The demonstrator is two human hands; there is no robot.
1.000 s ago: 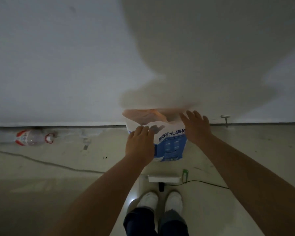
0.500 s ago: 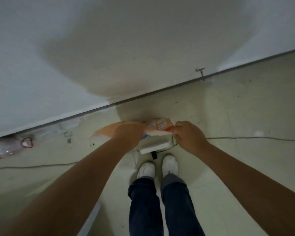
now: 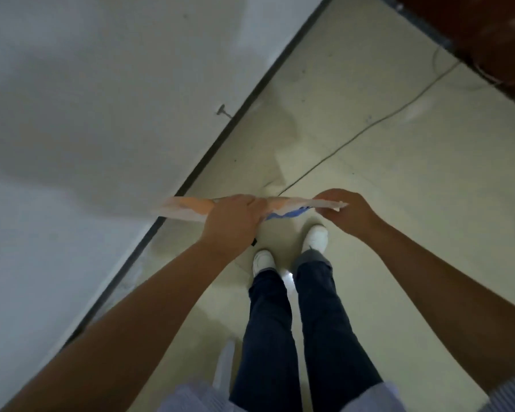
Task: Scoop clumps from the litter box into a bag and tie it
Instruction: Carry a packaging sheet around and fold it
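Head view: my left fingers (image 3: pixel 244 203) are curled round the top edge of the bag (image 3: pixel 283 210), and my right fingers (image 3: pixel 329 200) pinch its far end; both hands hold it stretched flat at about waist height above the floor (image 3: pixel 399 203); below, white shoes (image 3: pixel 315 237) and dark trousers (image 3: pixel 321 322); a thin cable (image 3: pixel 369 126), blurred, seems to trail across the floor.

Both hands hold a flattened orange, white and blue bag (image 3: pixel 283 207) above the pale floor (image 3: pixel 399 203): the left hand (image 3: pixel 229 224) grips its middle, the right hand (image 3: pixel 350 214) pinches its right end. White shoes (image 3: pixel 315 237) stand below it, and a thin cable (image 3: pixel 369 123) runs across the floor toward the far right corner.
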